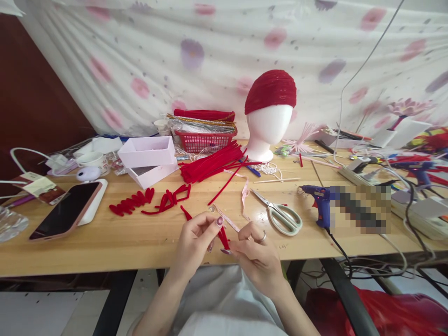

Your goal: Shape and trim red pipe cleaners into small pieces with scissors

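The near edge of the desk (140,247) runs under your wrists, with your forearms reaching in over it. Your widest stretch of bare wood lies left of your left hand (195,240), as far as the phone (66,210); two groups of bent red pieces (132,203) lie along its far side. On the right you have less room: the scissors (284,219) lie just beyond your right hand (258,255), and the glue gun (322,205) stands past them. The measuring tape (244,193) runs away ahead of your fingers.

Your hands face each other, close together, fingers curled. Between them is the fuzzy red strip (223,239), slanting from far left to near right, just in from the edge. Your left grip pinches it with thumb and fingers; your right grip pinches its near end, thumb low.
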Available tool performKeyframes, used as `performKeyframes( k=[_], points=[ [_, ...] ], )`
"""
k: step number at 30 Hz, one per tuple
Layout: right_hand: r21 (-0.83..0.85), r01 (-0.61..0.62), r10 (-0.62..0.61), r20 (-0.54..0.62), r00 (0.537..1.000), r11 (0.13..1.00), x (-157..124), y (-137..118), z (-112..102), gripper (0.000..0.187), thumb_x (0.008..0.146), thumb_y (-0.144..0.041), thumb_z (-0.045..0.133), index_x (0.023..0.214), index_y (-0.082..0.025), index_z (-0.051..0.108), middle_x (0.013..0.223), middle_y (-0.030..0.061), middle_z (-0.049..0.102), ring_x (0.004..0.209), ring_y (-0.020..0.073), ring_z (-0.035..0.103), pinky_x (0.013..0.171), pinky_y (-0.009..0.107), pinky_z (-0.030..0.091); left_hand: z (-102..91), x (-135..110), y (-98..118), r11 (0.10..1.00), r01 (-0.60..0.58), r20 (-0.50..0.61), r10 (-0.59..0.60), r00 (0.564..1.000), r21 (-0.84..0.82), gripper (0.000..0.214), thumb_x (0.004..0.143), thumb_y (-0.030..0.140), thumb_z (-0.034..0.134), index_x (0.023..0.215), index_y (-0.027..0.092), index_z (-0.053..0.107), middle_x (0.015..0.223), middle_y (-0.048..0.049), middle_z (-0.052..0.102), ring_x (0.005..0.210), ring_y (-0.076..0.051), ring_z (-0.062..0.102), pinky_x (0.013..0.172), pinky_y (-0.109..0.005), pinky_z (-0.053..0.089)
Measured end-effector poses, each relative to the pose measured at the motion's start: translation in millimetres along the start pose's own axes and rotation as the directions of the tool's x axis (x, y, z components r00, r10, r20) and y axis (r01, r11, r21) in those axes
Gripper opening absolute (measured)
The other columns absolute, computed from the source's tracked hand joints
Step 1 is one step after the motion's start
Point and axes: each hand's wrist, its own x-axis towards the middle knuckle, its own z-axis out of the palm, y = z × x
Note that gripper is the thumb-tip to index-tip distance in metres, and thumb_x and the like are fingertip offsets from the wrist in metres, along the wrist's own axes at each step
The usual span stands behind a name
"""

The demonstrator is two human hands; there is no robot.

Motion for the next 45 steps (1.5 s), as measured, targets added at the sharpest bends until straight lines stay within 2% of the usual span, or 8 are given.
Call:
performKeyframes(
  k=[5,10,18,26,32,37,40,45],
  points=[
    [0.059,0.003,-0.006,0.049,0.999,0.998,1.0,-1.7,-0.4,0.025,0.084,0.001,0.055,0.085,-0.023,0.064,0.079,0.0,0.047,0.068,0.0137,0.05,0.056,0.027,0.039,-0.1,0.5,3.8,0.983,0.141,0.0,-0.142,0.99,-0.116,0.044,0.071,0.049,0.077,0.055,0.018,0.05,0.042,0.0078,0.042,0.037,-0.005,0.033,0.037,-0.019,0.026],
    [0.162,-0.088,0.084,0.028,0.996,0.983,1.5,-0.2,-1.3,0.019,0.085,-0.004,0.061,0.084,-0.022,0.066,0.082,0.0007,0.049,0.075,0.0157,0.051,0.064,0.029,0.041,-7.0,0.1,4.6,0.967,0.154,0.03,-0.151,0.988,-0.204,0.042,0.069,0.048,0.081,0.058,0.015,0.058,0.046,0.006,0.048,0.039,-0.003,0.038,0.038,-0.016,0.029],
    [0.49,-0.313,0.313,0.084,0.946,0.813,-5.7,3.8,2.2,0.007,0.089,-0.028,0.07,0.082,-0.027,0.07,0.084,-0.0005,0.048,0.081,0.0172,0.049,0.074,0.032,0.039,3.2,2.0,-11.4,0.702,0.39,0.299,-0.257,0.919,-0.596,0.038,0.063,0.045,0.087,0.079,0.014,0.075,0.051,0.0054,0.051,0.037,-0.001,0.034,0.032,-0.011,0.028],
    [0.537,-0.308,0.289,0.121,0.95,0.786,-5.4,-0.7,4.2,0.006,0.089,-0.025,0.069,0.083,-0.027,0.071,0.085,-0.0002,0.049,0.08,0.0164,0.05,0.072,0.03,0.042,13.9,-5.9,-12.6,0.555,0.382,0.268,-0.278,0.922,-0.739,0.036,0.058,0.035,0.092,0.068,0.013,0.065,0.043,0.01,0.044,0.033,0.002,0.03,0.035,-0.008,0.031],
    [0.433,-0.219,0.197,0.096,0.976,0.875,-4.0,-3.2,0.9,0.012,0.089,-0.014,0.066,0.084,-0.025,0.068,0.082,-0.0009,0.049,0.077,0.0152,0.05,0.069,0.029,0.041,11.6,-1.3,-3.4,0.582,0.299,0.145,-0.295,0.944,-0.756,0.038,0.057,0.029,0.092,0.063,0.013,0.058,0.048,0.0117,0.042,0.035,0.002,0.026,0.033,-0.008,0.027],
    [0.222,-0.137,0.137,0.016,0.99,0.965,-3.8,-4.2,-2.9,0.016,0.086,-0.007,0.062,0.084,-0.022,0.064,0.082,-0.0007,0.049,0.075,0.0148,0.05,0.067,0.03,0.04,2.3,3.8,1.3,0.777,0.092,-0.069,-0.172,0.983,-0.622,0.037,0.061,0.038,0.089,0.075,0.014,0.065,0.061,0.006,0.057,0.043,-0.002,0.043,0.038,-0.012,0.035],
    [0.074,-0.064,0.066,-0.017,0.998,0.995,-1.0,-5.7,-4.5,0.02,0.085,-0.001,0.058,0.084,-0.021,0.062,0.083,0.0002,0.049,0.075,0.0147,0.05,0.065,0.029,0.039,6.5,-3.5,-0.5,0.861,0.145,0.025,-0.152,0.988,-0.488,0.037,0.062,0.04,0.089,0.074,0.016,0.063,0.059,0.0049,0.057,0.048,-0.005,0.047,0.044,-0.015,0.039],
    [-0.006,-0.01,0.01,-0.027,1.0,1.0,3.2,-5.2,-5.2,0.022,0.085,0.001,0.054,0.085,-0.02,0.059,0.083,0.0006,0.048,0.074,0.0138,0.049,0.062,0.026,0.04,18.6,-12.4,-5.4,0.898,0.202,0.129,-0.164,0.978,-0.39,0.034,0.068,0.036,0.085,0.071,0.016,0.058,0.062,0.0047,0.054,0.052,-0.004,0.04,0.045,-0.015,0.029]
  ],
)
